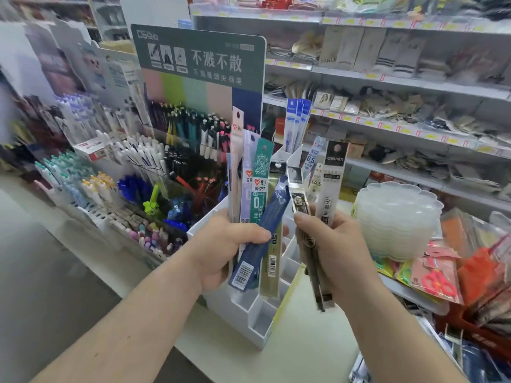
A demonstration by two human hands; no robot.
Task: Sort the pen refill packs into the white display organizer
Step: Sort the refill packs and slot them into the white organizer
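Pen refill packs, two handfuls, held upright above the white display organizer (249, 313). Left hand (221, 250): fingers curled round a fanned bundle of refill packs (250, 189), among them a green-headed pack (260, 172), a dark blue pack (265, 233) tilted across the front with its barcode end lowest, and an olive pack (272, 261) hanging below the fist. Right hand (329, 244): fingers and thumb closed on a smaller bundle (326, 189), including a black-headed grey pack (330, 183) and a dark-headed pack (298, 194) pinched nearest the left bundle. Organizer: stepped white compartments directly beneath both hands, those in view bare; a few blue-and-white packs (297, 123) stand in a rear slot. Step judged: sorting by type in hand, placing hardly begun. Next move calls for singling one pack out, matching it to a compartment, and lowering it end-first while the rest stay gripped. Surroundings: pen display (166, 167) to the left, stacked clear plastic lids (395, 217) to the right, store shelving (387, 87) behind.
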